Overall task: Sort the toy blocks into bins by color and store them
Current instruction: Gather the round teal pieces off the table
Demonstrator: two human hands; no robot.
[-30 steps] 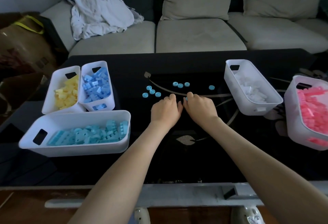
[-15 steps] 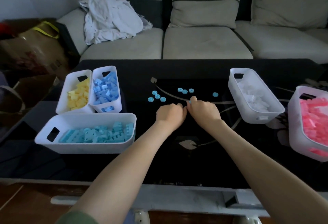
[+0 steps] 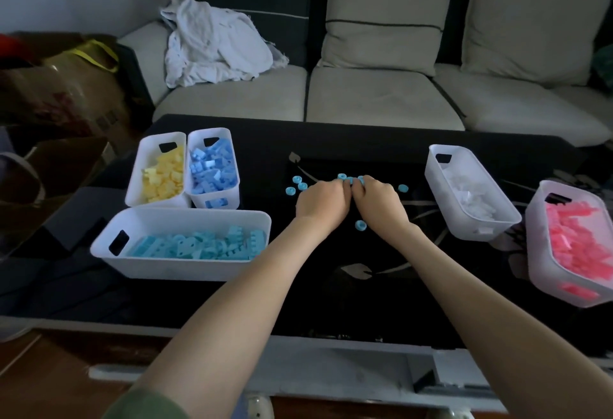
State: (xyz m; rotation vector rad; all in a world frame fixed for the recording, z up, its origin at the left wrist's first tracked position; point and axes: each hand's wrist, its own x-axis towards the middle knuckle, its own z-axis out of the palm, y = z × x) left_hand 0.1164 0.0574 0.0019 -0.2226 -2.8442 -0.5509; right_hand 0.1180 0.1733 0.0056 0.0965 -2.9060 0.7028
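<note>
The left hand (image 3: pixel 323 201) and right hand (image 3: pixel 379 201) are touching, fingers curling over teal rings (image 3: pixel 342 176) mid-frame, grip unclear; the teal bin (image 3: pixel 172 267) is lying lower left, nearer the left hand.

Black glass desk (image 3: pixel 381 302) with a pale leaf pattern. Near its left edge stand a bin of yellow blocks (image 3: pixel 136 183) and a bin of blue blocks (image 3: pixel 209 130) side by side, with a long bin of turquoise blocks (image 3: pixel 172 267) in front. Toward the right edge sit a bin of white blocks (image 3: pixel 444 206) and a bin of pink blocks (image 3: pixel 544 266). Round blue pieces (image 3: pixel 295 184) lie scattered mid-desk.
</note>
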